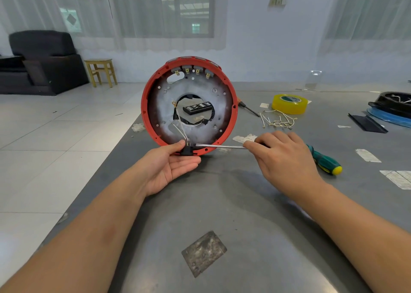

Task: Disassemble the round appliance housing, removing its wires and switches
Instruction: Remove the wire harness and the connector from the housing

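One round red housing (146,105) is standing on edge on the grey bench (244,203), its open inside facing the camera; four switch terminals (192,71) are sitting in a row along its upper inner rim, and two white wires (181,130) are running from the central hole down to one black connector (188,151) at the bottom edge. The left hand (171,168) is lying palm up under the housing, its thumb pressing on the connector and its fingers staying fairly straight beneath it; the right hand (287,157) is reaching in palm down, curled fingers gripping one green-and-yellow screwdriver (325,162), whose metal shaft is lying nearly level with its tip meeting the connector. One roll of yellow tape (289,103) is sitting well behind the right hand; a loose heap of removed wires (278,120), too tangled to count, is lying just in front of it; a second, thinner screwdriver (248,109) is lying beside the housing; one black bit case (198,108) is showing through the central hole.
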`<state>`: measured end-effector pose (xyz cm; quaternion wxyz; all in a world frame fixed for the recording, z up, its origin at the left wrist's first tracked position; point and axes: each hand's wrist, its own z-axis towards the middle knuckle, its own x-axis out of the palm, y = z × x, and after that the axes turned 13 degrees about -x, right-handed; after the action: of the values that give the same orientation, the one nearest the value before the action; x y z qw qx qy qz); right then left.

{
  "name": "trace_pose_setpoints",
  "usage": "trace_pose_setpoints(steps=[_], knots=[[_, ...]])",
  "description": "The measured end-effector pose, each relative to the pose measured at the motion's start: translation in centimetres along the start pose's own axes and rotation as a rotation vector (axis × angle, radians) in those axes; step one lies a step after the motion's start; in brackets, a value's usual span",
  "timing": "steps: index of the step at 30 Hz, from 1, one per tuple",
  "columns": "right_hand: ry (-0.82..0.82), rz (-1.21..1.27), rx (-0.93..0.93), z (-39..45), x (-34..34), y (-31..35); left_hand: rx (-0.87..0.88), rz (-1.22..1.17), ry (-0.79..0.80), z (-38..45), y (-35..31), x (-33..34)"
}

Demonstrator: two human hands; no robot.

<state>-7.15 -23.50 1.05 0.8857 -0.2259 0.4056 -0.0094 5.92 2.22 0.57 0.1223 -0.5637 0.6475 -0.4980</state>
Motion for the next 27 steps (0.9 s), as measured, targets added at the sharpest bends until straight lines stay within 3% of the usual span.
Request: trace_pose_setpoints(steps=[6,27], knots=[[-0.021,-0.093,-0.022,0.3,0.0,0.3,0.011,0.047,0.002,-0.4,0.2,0.5],[0.15,0.056,-0.03,0.9,-1.4,0.7,0.028,0.055,-0.001,-0.4,0.5,0.9]])
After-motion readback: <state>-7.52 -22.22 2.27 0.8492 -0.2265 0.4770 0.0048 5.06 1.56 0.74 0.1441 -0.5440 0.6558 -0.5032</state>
